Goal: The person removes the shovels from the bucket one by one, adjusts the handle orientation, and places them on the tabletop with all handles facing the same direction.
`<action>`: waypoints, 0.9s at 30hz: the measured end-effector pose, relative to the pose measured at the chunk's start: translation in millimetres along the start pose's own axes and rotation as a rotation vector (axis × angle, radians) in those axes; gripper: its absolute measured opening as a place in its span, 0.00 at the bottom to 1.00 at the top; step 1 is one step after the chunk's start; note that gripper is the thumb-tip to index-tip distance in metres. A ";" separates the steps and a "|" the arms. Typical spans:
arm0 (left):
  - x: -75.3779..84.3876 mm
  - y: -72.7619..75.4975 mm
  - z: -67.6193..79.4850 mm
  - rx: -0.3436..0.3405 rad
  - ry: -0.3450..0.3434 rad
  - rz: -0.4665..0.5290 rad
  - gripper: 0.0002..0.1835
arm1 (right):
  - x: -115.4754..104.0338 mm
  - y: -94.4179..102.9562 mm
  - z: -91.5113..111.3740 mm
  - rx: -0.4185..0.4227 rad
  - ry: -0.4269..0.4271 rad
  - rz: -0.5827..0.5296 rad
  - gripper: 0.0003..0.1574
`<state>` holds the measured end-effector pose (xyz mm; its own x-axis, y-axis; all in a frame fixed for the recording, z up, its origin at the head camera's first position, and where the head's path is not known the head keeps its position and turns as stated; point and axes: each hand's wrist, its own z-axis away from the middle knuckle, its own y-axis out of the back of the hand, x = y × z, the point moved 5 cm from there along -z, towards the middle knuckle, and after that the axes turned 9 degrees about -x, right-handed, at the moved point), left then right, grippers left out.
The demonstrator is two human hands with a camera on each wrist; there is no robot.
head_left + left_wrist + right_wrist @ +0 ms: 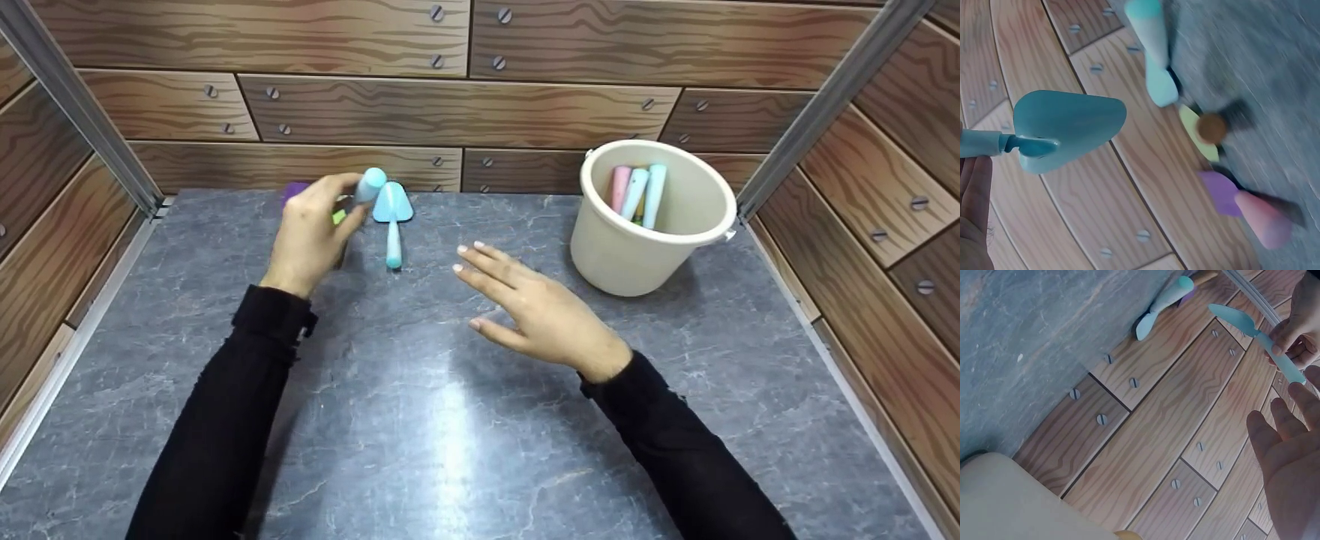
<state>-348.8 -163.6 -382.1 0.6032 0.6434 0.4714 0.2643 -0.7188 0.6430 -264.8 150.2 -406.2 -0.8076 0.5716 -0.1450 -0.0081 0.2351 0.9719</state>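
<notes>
My left hand [311, 229] grips a light-blue hand trowel [1069, 129] by its handle, raised off the table near the back wall. Its blade shows in both wrist views but is hidden in the head view. Beside that hand, another light-blue trowel [393, 217] lies on the table. A green trowel with a brown handle [1211, 128] and a purple one with a pink handle [1264, 219] lie further left, partly behind the left hand in the head view. My right hand [544, 311] hovers over the middle with fingers extended, holding nothing.
A cream bucket [637, 255] stands at the back right, with several pink and light-blue handles [634, 195] sticking up inside. Wood-patterned walls [360, 112] bound the grey marbled table [375, 435] at the back and sides.
</notes>
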 end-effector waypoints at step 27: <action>-95.3 58.9 12.1 0.139 0.304 0.031 0.19 | 3.5 -16.3 -2.7 -0.118 0.005 -0.072 0.49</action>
<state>-381.6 -270.4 -396.4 0.3662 0.6549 0.6610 0.3622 -0.7547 0.5470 -269.1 146.2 -422.0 -0.8055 0.5525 -0.2141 -0.1352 0.1804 0.9743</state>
